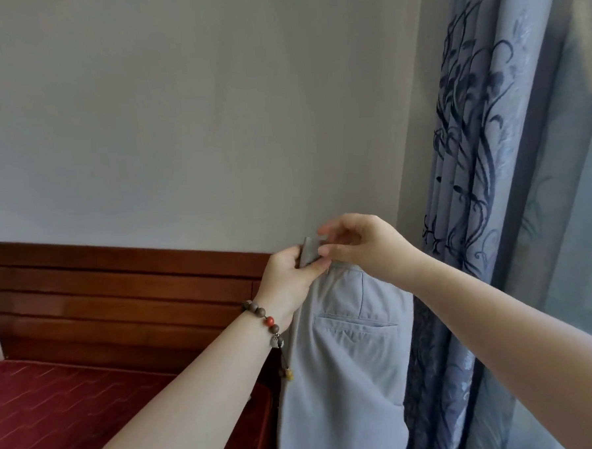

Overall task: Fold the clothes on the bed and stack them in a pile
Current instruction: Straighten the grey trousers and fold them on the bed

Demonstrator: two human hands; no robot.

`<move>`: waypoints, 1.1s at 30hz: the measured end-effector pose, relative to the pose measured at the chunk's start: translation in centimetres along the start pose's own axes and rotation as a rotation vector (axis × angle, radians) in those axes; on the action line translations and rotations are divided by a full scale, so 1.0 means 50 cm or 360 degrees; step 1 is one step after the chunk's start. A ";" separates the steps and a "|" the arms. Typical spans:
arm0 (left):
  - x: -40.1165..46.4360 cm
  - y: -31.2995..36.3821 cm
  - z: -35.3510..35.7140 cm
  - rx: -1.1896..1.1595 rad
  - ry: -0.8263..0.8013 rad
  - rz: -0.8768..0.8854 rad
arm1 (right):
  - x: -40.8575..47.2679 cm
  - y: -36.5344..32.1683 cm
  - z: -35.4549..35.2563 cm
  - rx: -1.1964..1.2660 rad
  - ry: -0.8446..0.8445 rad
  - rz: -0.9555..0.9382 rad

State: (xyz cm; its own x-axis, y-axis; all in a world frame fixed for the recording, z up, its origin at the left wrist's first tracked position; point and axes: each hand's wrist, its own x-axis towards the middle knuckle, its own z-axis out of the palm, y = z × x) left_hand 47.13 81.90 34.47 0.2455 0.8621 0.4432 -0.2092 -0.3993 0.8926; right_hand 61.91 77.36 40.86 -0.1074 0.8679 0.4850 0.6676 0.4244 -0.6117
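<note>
Grey trousers held up beside the bed

Past the red bed (74, 407) and patterned curtain (484, 180), pale grey trousers (346, 359) hang; left hand (290, 276) grips their waistband, right hand (361, 245) pinches it. No readable label.

Home bedroom: wooden headboard (119, 285), bed (91, 406), patterned curtain (484, 180)

Patterned blue curtain (491, 179), wooden headboard (119, 285)

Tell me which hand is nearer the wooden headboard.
Left. The left hand grips the grey trousers at the waistband, right at the headboard's end; the right hand pinches the waistband further toward the curtain.
</note>
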 end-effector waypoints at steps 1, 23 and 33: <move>0.002 0.007 -0.006 0.0040 0.0004 0.0026 | 0.005 0.005 -0.010 -0.0330 0.0050 -0.0147; -0.004 0.024 -0.066 0.0587 0.0007 0.0390 | -0.002 0.039 -0.011 -0.0550 0.0181 -0.0563; 0.009 0.040 -0.049 0.0649 0.0052 0.0506 | 0.020 -0.023 -0.015 -0.0437 -0.0064 -0.0352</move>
State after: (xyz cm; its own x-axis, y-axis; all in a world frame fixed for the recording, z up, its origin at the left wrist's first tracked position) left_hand 44.53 82.24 36.23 0.1987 0.6851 0.7008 0.1186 -0.7266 0.6767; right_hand 61.59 77.52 42.54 -0.2967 0.7747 0.5584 0.7976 0.5226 -0.3012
